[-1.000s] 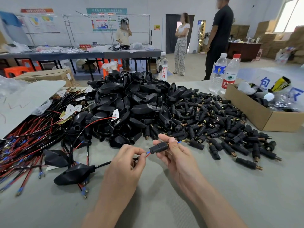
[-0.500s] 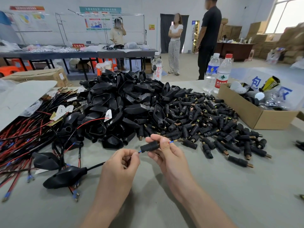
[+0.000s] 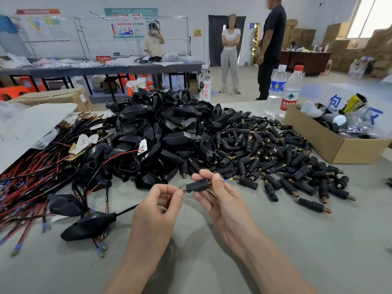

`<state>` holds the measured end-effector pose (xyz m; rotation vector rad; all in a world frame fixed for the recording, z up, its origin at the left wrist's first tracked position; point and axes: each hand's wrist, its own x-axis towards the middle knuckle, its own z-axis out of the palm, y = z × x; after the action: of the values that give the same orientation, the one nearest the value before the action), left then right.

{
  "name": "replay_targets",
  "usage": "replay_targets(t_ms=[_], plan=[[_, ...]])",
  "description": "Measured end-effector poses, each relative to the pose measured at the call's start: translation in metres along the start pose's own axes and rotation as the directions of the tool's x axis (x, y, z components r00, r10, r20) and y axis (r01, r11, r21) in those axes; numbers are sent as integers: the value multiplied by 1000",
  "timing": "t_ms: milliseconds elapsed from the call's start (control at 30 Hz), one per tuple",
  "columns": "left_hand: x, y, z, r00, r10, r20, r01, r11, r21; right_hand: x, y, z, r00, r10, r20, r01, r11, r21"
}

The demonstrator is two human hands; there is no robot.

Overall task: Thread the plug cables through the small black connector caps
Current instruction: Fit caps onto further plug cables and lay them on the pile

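My right hand pinches a small black connector cap between thumb and fingers. A thin wire runs through the cap; its blue-sleeved terminal tip sticks out on the right. My left hand pinches the red and black wire just left of the cap. That cable leads down to a black plug housing lying on the grey table. A heap of loose black connector caps lies behind and to the right of my hands.
A large pile of black plug housings sits behind my hands. Red and black cables lie at the left. A cardboard box stands at the right, water bottles behind it. Three people stand in the background.
The cap has slid further along the wire toward my left hand, so more of the blue-tipped end sticks out on the right. Both hands keep their grip.
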<state>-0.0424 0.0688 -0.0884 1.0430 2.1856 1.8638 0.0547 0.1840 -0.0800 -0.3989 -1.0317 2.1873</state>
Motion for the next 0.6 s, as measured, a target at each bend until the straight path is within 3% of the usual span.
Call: replay_targets(t_ms=[600], plan=[[0,5,-3,1000,22,-4,-22,993,-120,-4,-3,5,990,132,-43,-125,982,141]])
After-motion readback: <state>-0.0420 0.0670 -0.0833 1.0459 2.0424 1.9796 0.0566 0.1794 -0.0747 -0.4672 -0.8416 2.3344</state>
